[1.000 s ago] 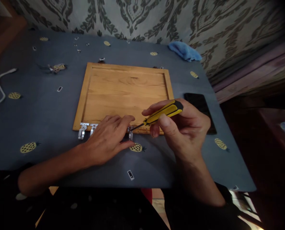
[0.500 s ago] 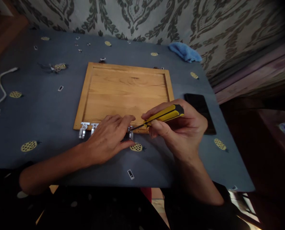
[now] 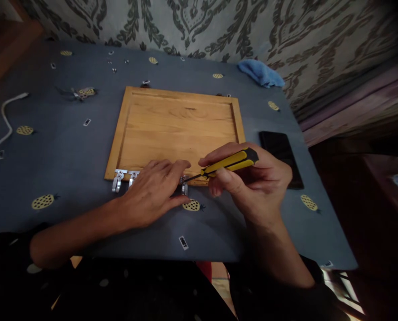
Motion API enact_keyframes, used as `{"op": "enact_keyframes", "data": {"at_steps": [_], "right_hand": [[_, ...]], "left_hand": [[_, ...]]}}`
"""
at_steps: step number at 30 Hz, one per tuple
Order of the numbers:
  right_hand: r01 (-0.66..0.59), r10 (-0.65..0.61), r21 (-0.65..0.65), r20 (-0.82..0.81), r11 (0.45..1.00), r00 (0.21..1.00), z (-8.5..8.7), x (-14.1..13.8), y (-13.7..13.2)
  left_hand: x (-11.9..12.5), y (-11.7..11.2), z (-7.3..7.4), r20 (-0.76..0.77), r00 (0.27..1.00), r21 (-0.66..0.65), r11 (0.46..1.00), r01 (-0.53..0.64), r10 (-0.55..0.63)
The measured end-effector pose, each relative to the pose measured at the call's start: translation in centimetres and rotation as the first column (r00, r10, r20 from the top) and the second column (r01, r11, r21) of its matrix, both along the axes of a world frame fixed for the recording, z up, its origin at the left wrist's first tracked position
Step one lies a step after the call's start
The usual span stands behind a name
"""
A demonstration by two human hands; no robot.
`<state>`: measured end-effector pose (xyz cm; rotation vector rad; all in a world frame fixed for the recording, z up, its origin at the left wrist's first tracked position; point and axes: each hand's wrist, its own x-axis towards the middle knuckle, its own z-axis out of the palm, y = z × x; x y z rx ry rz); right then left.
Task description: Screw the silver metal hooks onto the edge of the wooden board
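On the desk: framed wooden panel, metal hooks lining its near edge; right hand, fingers clamping screwdriver; left hand is covering hooks, its grip indiscernible; slanting shaft may be inviting slippage.

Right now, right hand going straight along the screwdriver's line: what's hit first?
Likely the rightmost metal hook, at the near edge of the wooden board, met by the screwdriver; whether they touch is unclear. The left hand is just beyond.

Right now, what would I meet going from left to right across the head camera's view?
White cable → left hand → yellow-and-black screwdriver → black phone.
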<state>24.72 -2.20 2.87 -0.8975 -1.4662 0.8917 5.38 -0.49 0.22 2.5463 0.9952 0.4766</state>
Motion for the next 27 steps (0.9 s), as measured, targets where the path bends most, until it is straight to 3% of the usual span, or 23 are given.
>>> {"op": "enact_keyframes", "data": {"at_steps": [12,27], "right_hand": [[0.065,-0.059,0.045,-0.111,0.997,0.992,0.15,-0.35,-0.33],[0.078,-0.078,0.039,0.001,0.996,0.997,0.10,-0.29,-0.31]], "left_hand": [[0.01,0.00,0.03,0.003,1.000,0.011,1.000,0.001,-0.001],[-0.12,0.03,-0.10,0.000,1.000,0.006,1.000,0.012,-0.012]]}}
